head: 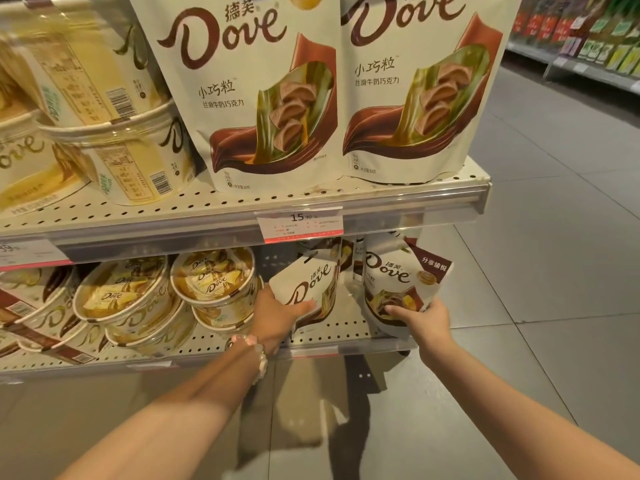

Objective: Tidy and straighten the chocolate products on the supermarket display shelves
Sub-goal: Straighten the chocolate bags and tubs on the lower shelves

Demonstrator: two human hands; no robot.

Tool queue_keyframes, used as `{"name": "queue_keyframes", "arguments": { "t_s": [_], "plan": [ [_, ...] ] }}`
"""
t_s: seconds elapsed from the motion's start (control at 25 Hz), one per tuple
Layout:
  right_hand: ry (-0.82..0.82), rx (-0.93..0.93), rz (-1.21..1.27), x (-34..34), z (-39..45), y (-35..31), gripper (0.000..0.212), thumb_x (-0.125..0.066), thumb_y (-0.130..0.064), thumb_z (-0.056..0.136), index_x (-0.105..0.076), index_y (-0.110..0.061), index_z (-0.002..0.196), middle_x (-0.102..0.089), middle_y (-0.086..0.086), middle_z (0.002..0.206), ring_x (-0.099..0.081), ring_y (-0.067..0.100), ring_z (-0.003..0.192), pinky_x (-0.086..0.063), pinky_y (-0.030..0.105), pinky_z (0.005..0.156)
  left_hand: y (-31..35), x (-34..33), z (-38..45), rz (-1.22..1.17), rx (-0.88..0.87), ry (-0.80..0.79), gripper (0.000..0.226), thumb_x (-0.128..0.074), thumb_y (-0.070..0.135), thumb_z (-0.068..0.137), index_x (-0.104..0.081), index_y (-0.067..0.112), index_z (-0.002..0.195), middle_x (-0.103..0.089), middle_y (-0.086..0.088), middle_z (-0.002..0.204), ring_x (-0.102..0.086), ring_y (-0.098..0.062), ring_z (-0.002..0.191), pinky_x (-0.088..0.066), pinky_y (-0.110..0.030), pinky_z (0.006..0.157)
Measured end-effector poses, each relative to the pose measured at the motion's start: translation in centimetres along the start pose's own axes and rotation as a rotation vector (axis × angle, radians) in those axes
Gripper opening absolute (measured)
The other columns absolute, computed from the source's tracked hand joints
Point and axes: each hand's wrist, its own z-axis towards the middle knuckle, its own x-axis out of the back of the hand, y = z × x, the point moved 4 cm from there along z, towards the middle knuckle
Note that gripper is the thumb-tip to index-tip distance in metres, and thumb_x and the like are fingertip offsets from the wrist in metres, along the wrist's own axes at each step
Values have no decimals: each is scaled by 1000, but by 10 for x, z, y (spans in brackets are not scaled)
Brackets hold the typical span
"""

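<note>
Two perforated cream shelves: upper shelf (242,202) carrying two upright Dove pouches (263,95) beside stacked tubs (128,157); lower shelf (207,341) bearing tubs (214,289) and leaning pouches (398,289).

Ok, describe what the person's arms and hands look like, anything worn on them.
Both forearms are bare, with no sleeves in view. The left hand has a beaded bracelet at the wrist, made of round pale pink and whitish beads. The right hand and its wrist carry nothing: no watch, ring or glove shows. No gloves on either hand.
</note>
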Motion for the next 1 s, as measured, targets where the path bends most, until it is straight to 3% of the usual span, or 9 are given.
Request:
{"name": "queue_keyframes", "arguments": {
  "t_s": [0.08, 0.16, 0.24, 0.44, 0.6, 0.84, 0.92, 1.0],
  "plan": [
    [42, -37, -39, -1, 5, 6, 37, -74, -5, 74, -57, -9, 107, -64, 9, 112, -59, 28, 107, -51, 46, 92, -3, -2, 3, 30, -13, 16, 50, -77, -2, 69, -58, 10, 114, -65, -1, 104, -62, -9, 90, -53, -23, 72],
    [26, -58, -76, -1, 10, 7, 34, -70, -5, 79, -57, -7, 110, -63, 12, 116, -58, 31, 111, -49, 47, 94, -5, -1, 8, 86, 10, 13, 49, -73, 0, 75, -56, 6, 121, -64, -8, 115, -61, -21, 104, -53, -33, 84],
    [-14, -75, -118, 0, 15, 6, 33, -67, -4, 81, -58, -5, 113, -63, 13, 116, -59, 31, 110, -49, 45, 94, -5, 1, 13, 136, 14, -31, 48, -67, 2, 81, -53, 9, 127, -62, -8, 122, -59, -22, 112, -51, -36, 91],
    [-136, -138, -106, 5, 24, -1, 27, -63, -1, 83, -59, -5, 110, -65, 11, 109, -60, 30, 107, -49, 43, 90, -10, 12, 19, 142, 103, -112, 42, -63, 4, 85, -54, 14, 125, -63, -5, 120, -59, -18, 106, -50, -24, 76],
    [-207, -123, -118, 7, 26, -3, 28, -62, -2, 84, -59, -3, 112, -66, 13, 110, -62, 30, 105, -50, 45, 92, -13, 15, 23, 134, 166, -111, 40, -64, 4, 84, -56, 15, 122, -64, -6, 119, -58, -24, 111, -50, -38, 88],
    [-84, -100, -80, 5, 21, 0, 32, -63, -4, 84, -58, -3, 116, -65, 13, 112, -61, 30, 107, -50, 49, 92, -18, 14, 12, -83, 162, 33, 32, -68, -2, 79, -64, 6, 109, -68, -10, 107, -65, -14, 80, -50, -18, 55],
    [-52, -94, -83, 3, 18, 0, 33, -62, -5, 85, -57, -4, 117, -64, 13, 114, -60, 31, 109, -50, 50, 93, -19, 12, 6, -102, 136, 84, 29, -67, -3, 80, -64, 4, 108, -68, -12, 106, -64, -12, 76, -50, -16, 53],
    [-32, -94, -81, 2, 15, 1, 32, -62, -6, 86, -57, -5, 118, -63, 13, 115, -59, 31, 110, -50, 50, 92, -18, 9, 4, -67, 104, 111, 29, -66, -2, 81, -64, 2, 110, -68, -14, 109, -64, -15, 81, -51, -20, 60]
  ]
}}
